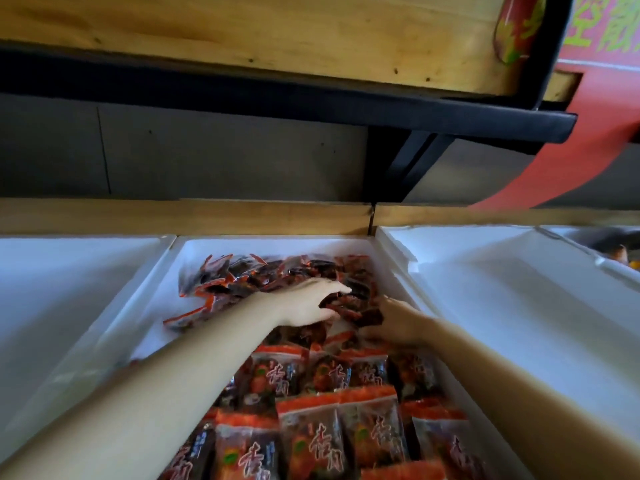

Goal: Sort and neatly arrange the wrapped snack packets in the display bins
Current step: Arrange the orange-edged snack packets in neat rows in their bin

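Where the lower edge cuts them off, red-and-dark wrapped snack packets (311, 438) stand in overlapping rows, filling the near part of the middle white foam bin (152, 289). Our two bare forearms reach over them.

Farther in, our right grip (394, 323) is curled round a dark packet (372, 318), though blur hides the fingertips. Just beside it our left grip (311, 303) clasps part of the loose heap (259, 275) of the same packets at the bin's far end, fingers on top and thumb beneath.

A left white foam bin (69, 289) and a right white foam bin (502, 289) flank the middle one, wall touching wall. We cannot make out the dark and orange things (620, 252) at the far right edge.

Behind the bins run a pale wooden rail (207, 216) and a grey back panel (207, 150). Above them is a black-framed wooden shelf (242, 36), and a red banner (588, 133) is cut off at the right.
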Tool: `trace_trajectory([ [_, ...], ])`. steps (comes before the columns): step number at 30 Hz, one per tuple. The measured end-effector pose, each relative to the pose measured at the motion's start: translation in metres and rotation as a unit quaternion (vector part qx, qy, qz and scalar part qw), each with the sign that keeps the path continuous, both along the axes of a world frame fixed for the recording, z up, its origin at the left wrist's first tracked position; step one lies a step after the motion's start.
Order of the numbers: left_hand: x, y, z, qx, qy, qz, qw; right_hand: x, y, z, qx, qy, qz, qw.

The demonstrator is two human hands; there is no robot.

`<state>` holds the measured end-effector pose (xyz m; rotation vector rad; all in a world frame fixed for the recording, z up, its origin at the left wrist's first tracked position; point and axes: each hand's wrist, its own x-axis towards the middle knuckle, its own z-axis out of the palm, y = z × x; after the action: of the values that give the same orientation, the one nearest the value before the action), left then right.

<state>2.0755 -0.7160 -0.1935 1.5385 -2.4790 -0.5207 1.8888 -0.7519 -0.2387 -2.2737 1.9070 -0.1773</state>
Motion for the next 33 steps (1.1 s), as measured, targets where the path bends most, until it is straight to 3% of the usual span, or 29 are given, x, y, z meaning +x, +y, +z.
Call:
trace_trajectory([
  [8, -0.017, -0.029, -0.005, -0.066, -0.084, -0.042, 0.993, -0.001, -0.012, -0.001, -0.026, -0.052, -0.011, 0.998],
  [13, -0.011, -0.048, -0.017, -0.139, -0.098, -0.044, 0.984, -0.004, -0.013, -0.004, -0.092, -0.208, -0.023, 0.973],
  [17, -0.002, -0.042, -0.018, -0.169, 0.077, -0.029, 0.982, -0.001, -0.001, 0.008, -0.129, -0.251, -0.021, 0.959],
  [20, 0.003, -0.027, -0.015, -0.171, 0.228, 0.02, 0.958, 0.002, 0.014, 0.025, -0.171, -0.262, -0.03, 0.949],
  [23, 0.012, -0.013, -0.01, -0.173, 0.308, 0.086, 0.931, 0.006, 0.03, 0.044, -0.243, -0.247, -0.041, 0.937],
  [25, 0.021, -0.004, -0.006, -0.162, 0.341, 0.146, 0.914, 0.014, 0.04, 0.058, -0.269, -0.292, -0.049, 0.916],
  [29, 0.037, 0.014, -0.005, -0.104, 0.452, 0.198, 0.863, 0.036, 0.066, 0.08, -0.126, -0.506, 0.025, 0.853],
  [33, 0.052, 0.035, -0.005, -0.004, 0.565, 0.182, 0.805, 0.067, 0.094, 0.094, -0.044, -0.527, 0.1, 0.843],
])
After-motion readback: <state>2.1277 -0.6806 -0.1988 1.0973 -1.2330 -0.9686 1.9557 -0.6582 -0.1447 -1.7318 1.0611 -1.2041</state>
